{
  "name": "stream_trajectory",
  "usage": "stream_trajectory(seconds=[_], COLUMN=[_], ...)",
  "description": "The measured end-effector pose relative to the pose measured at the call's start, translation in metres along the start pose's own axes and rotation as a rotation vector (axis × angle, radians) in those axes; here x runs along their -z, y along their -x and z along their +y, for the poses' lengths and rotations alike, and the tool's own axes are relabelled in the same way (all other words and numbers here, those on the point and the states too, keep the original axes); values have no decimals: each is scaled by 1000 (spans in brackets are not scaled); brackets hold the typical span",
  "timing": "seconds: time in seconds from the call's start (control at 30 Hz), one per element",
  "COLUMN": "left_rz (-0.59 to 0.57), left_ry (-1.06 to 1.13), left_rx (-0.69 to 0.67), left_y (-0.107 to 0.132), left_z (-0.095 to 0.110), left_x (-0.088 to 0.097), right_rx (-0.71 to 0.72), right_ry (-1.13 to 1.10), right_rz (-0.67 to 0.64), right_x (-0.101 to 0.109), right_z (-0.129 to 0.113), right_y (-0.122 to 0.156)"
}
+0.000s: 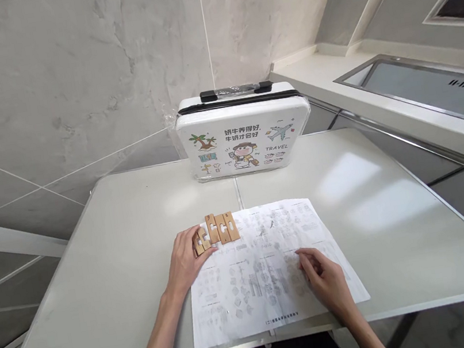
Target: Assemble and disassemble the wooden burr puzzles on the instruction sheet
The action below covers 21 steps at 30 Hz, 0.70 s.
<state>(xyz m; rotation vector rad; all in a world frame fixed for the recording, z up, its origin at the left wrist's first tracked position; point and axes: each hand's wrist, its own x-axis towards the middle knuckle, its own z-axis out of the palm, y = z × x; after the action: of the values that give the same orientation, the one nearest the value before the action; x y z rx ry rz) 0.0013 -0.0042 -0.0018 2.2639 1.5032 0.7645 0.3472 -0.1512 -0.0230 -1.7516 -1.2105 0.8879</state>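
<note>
My left hand (pixel 186 262) curves around two notched wooden puzzle pieces (pixel 201 241), its thumb and fingers on their outer edges. They lie at the left edge of a printed paper sheet (pixel 272 301). Just to their right stand side by side several more wooden puzzle pieces (pixel 222 227) with cut-out notches and small dark marks. My right hand (pixel 326 279) rests over the right part of the sheet, apart from the pieces. Its fingers are curled in, and no object shows in them. The sheet carries faint rows of diagrams, too small to read.
A white cartoon-printed case (pixel 245 117) with a black handle, wrapped in clear plastic, stands at the back of the pale folding table (pixel 113 285). Behind it rises a grey marbled wall (pixel 69 76). At the right runs a white counter (pixel 395 97) with an inset sink-like panel.
</note>
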Motion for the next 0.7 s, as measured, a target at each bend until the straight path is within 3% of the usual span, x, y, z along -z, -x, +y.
stream_trajectory(seconds=[0.07,0.17,0.27,0.4,0.53,0.7], left_rz=[1,-93,-206,-261,-297,-325], left_ry=[24,117,206,253,241,241], left_rx=[13,4,-106,-275,-373,-357], left_y=[9,27,41,46,43,44], left_z=[13,45,81,115,125,121], left_x=[-5,-21,-41,-57,-63,-68], right_rx=[4,15,30,72,70,39], right_ry=[8,7,28,127,185,212], right_rz=[-3,-21,-74,-145,-109,-124], right_x=[1,5,9,13,9,-2], right_z=[-2,-8,-18,-31,-34,-27], right_y=[-1,0,5,18,30,37])
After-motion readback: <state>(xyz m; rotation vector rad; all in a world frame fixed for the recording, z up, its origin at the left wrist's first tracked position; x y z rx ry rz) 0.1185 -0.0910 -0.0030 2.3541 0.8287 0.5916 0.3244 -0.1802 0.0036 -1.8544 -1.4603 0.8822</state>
